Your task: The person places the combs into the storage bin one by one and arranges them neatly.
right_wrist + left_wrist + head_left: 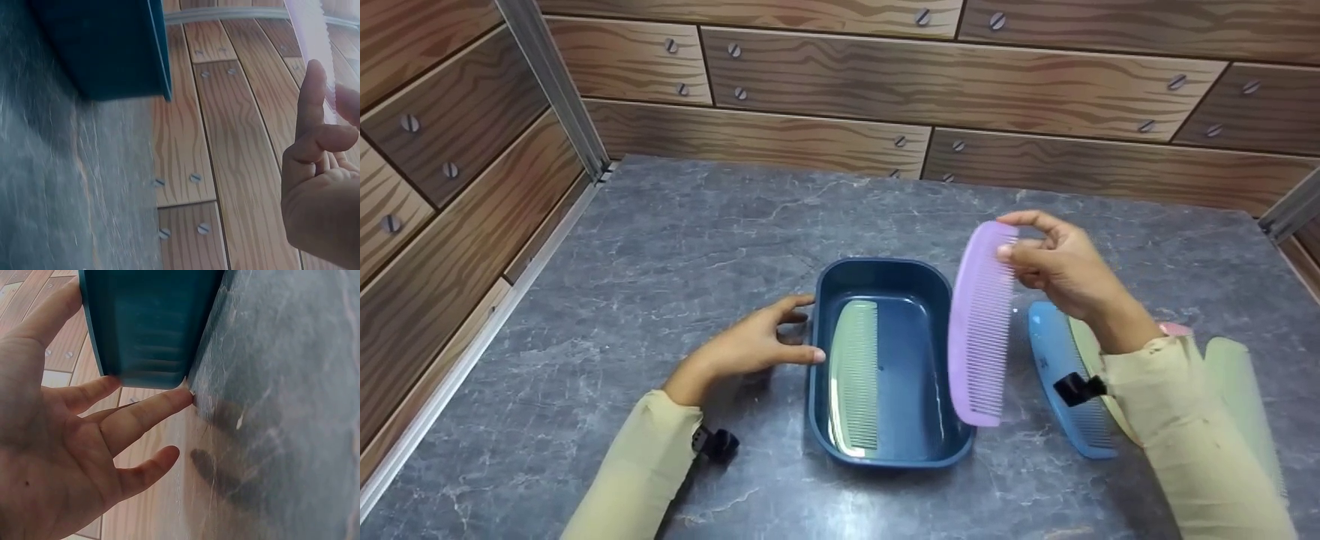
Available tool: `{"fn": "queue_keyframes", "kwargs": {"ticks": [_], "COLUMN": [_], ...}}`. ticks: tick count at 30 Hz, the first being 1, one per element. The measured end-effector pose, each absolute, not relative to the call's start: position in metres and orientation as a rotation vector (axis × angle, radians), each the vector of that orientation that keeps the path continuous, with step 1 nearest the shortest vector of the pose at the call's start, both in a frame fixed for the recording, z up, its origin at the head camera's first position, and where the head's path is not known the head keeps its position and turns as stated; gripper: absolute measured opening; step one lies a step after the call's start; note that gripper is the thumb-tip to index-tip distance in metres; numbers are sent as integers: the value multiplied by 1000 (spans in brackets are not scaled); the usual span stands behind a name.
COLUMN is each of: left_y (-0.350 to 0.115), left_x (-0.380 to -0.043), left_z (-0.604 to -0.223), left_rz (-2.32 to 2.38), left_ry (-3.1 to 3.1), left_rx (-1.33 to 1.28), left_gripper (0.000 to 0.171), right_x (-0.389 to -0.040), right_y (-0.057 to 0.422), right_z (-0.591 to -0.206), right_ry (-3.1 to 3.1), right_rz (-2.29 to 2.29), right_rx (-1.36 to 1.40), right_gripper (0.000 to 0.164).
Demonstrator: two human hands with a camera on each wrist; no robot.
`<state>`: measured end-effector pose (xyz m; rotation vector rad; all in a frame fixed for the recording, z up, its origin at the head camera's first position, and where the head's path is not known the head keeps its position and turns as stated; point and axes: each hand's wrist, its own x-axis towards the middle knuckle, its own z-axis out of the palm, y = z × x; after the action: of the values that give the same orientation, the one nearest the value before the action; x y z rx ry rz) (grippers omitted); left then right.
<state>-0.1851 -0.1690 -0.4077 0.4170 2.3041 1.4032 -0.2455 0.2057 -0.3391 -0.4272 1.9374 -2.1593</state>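
Between thumb and fingers, my right hand pinches a purple comb by its upper end. The comb hangs nearly upright over the right rim of a dark blue tub, teeth facing right. In the right wrist view, the comb shows edge-on, raised above the table. A light green comb lies lengthwise along the left side inside the tub. My left hand is at the tub's left wall, thumb at the rim and fingers spread; the left wrist view shows these fingers extended beside the tub.
Right of the tub, a blue comb lies on the grey marbled table, with a pale green comb and a pink piece partly under my right arm. Another green comb lies farther right. Wood-patterned walls stand behind and left.
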Motion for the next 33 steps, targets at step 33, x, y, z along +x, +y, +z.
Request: {"fn": "queue_keyframes", "kwargs": {"ticks": [33], "left_y": [-169], "left_x": [-185], "left_z": [-408], "left_rz": [1424], "left_ry": [2283], "left_rx": [415], "left_gripper": [89], "right_x": [-246], "right_y": [161], "right_z": [-365], "right_ry": [2102], "right_rz": [-1702], "right_rx": [-422], "right_gripper": [33]}}
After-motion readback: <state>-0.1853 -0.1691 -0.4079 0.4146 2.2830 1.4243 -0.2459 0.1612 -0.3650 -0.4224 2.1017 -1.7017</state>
